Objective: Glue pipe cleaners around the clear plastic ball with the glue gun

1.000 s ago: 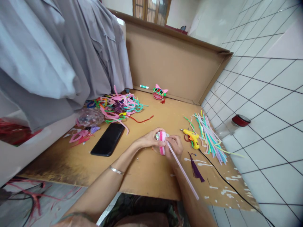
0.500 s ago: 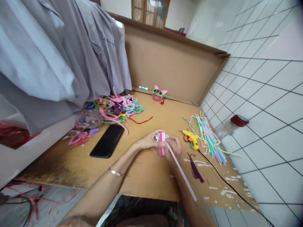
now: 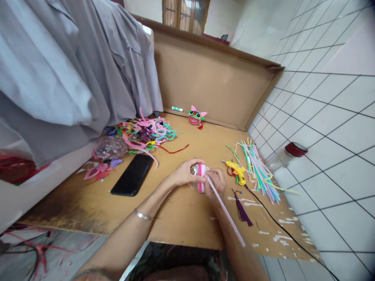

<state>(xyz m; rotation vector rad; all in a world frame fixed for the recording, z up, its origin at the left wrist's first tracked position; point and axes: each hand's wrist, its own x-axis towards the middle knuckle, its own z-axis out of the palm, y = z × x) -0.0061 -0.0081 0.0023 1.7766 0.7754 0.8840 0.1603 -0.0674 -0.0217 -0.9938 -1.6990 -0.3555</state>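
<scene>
Bright daylight fills the room, and it seems to come from the window (image 3: 187,13) at 12 o'clock. The white tiles (image 3: 331,117) at 3 o'clock shine softly. Shadows are faint. The left hand (image 3: 184,175) and right hand (image 3: 217,182) look sharp. Lines bend near the edges, and 6 o'clock is blurry.

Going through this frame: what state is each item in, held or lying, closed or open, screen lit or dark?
left hand: grip closed on the pink-wrapped piece
right hand: pinching the pale pipe cleaner against that piece
pale pipe cleaner: straight, free end pointing toward the person
glue gun: lying on its side, untouched
phone: lying flat, screen dark
jar: red lid on
</scene>
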